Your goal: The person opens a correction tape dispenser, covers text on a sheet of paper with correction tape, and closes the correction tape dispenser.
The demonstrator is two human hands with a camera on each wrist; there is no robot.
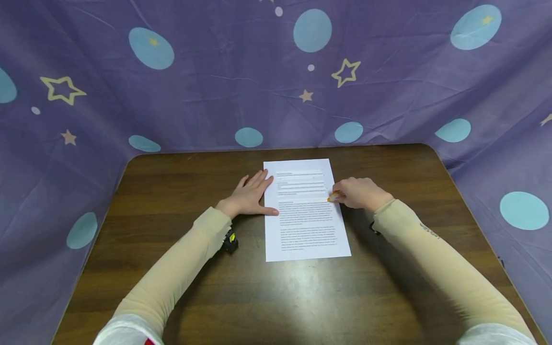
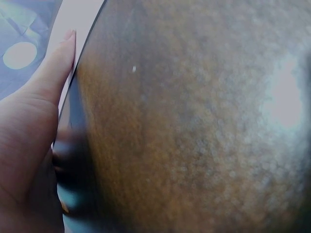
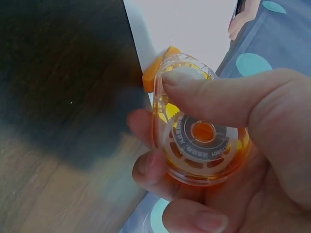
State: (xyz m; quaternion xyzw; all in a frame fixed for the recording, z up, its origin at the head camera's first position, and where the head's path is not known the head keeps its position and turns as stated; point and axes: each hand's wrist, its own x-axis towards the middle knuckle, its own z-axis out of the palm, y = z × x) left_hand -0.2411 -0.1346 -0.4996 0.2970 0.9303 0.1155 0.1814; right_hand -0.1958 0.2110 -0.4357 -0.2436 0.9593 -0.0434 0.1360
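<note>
A printed sheet of paper (image 1: 308, 227) lies on the wooden table, with white bands crossing its upper lines of text. My left hand (image 1: 250, 196) rests with spread, straight fingers on the sheet's left edge; in the left wrist view its thumb (image 2: 60, 56) lies along that edge. At the right edge my right hand (image 1: 360, 193) grips a clear and orange correction tape dispenser (image 3: 204, 145). The right thumb presses on its top face, and the fingers curl beneath it. Its orange tip (image 3: 153, 75) points over the paper's edge.
The brown table (image 1: 181, 187) extends around the sheet on all sides. Behind it and along both sides hangs a purple curtain (image 1: 194, 96) with stars and blue dots. A dark device (image 1: 230, 242) with a yellow mark sits under the left wrist.
</note>
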